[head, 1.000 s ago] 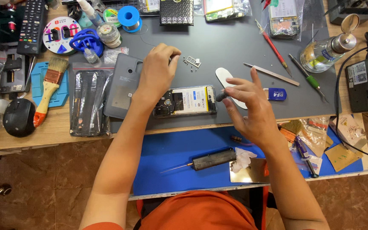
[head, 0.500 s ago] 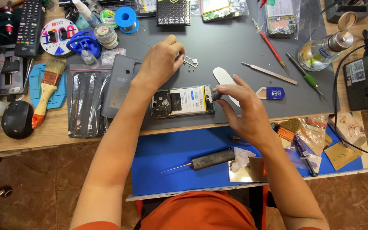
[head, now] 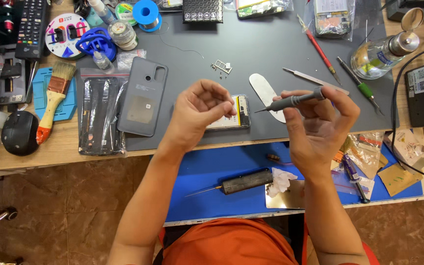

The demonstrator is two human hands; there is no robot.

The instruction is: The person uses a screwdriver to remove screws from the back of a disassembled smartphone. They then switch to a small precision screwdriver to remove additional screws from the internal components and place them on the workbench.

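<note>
An opened phone (head: pixel 236 117) lies on the grey work mat (head: pixel 251 54), partly hidden under my left hand. My left hand (head: pixel 199 115) hovers above it with fingertips pinched together; whether something tiny sits between them I cannot tell. My right hand (head: pixel 317 127) is raised to the right, holding a grey precision screwdriver (head: pixel 293 101) whose tip points left toward my left fingers. The phone's grey back cover (head: pixel 142 96) lies to the left. Small screws and a metal tray (head: pixel 222 66) rest on the mat behind.
A white pry tool (head: pixel 263 88), tweezers (head: pixel 310 77), red and green screwdrivers and a glass bottle (head: pixel 381 51) lie right. A brush (head: pixel 55 95), black mouse (head: pixel 19 132), remote and solder spool sit left. A blue mat (head: pixel 212 172) below holds a black tool.
Both hands lifted off the phone. My right hand rose with the screwdriver, its tip now level toward my left fingers, which have pinched together above the phone.
</note>
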